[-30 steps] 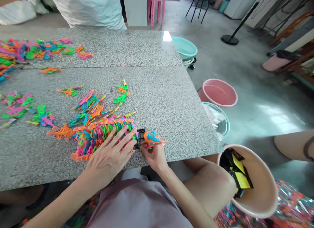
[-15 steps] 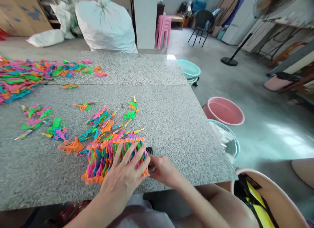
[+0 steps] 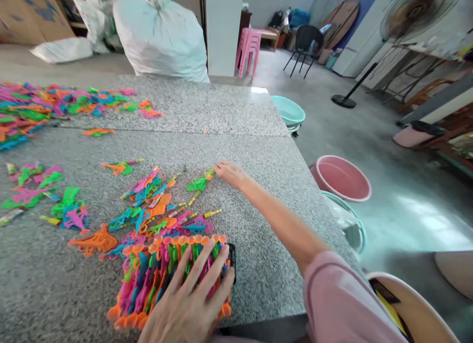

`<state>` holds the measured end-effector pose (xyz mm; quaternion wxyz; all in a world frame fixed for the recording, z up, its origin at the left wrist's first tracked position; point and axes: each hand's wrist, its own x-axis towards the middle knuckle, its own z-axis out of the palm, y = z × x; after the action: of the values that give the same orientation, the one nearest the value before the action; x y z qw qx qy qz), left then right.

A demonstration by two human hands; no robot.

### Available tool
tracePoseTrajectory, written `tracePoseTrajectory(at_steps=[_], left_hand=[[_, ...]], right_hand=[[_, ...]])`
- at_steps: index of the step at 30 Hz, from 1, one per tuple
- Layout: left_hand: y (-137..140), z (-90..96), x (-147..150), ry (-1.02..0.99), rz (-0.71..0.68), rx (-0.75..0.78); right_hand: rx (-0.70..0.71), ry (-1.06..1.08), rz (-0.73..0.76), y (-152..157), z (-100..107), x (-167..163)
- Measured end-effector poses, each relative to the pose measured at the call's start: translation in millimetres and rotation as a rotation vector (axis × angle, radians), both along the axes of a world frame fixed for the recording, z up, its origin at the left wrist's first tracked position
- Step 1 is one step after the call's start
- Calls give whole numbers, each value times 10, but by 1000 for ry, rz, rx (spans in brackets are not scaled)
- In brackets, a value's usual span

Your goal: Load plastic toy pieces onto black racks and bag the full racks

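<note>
My left hand lies flat, fingers spread, over a packed row of thin plastic toys in pink, green, blue and orange. Orange discs line the row's far and near edges. Farther off, my right hand reaches forward, its fingers closed at the end of a green and orange plastic toy with a yellow stick. A black frame or tray edge shows at the row's right end; what lies under the row is hidden. Several loose toys are heaped just beyond the row.
A larger pile of the same toys covers the far left of the speckled stone table. To the right, on the floor, stand a pink basin, a teal basin and a large tub. A full white sack stands behind the table.
My right hand has left the row's right end and moved forward to the green and orange toy. My left hand stays on the row; the view has shifted slightly.
</note>
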<state>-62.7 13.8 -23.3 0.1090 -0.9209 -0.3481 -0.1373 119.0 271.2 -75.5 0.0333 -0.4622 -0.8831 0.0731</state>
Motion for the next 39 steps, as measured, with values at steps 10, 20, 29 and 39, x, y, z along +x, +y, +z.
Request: tracePoseTrajectory(at_steps=[10, 20, 29, 39], left_hand=[[-3, 139, -14, -23, 2, -162], [1, 198, 8, 16, 10, -155], [-3, 199, 54, -17, 2, -148], [47, 54, 36, 18, -41, -96]], right_hand=[[-545, 877, -627, -2008, -253, 665], [-376, 922, -285, -2085, -188, 239], [-313, 457, -146, -2044, -32, 6], [-74, 275, -25, -874, 102, -91]])
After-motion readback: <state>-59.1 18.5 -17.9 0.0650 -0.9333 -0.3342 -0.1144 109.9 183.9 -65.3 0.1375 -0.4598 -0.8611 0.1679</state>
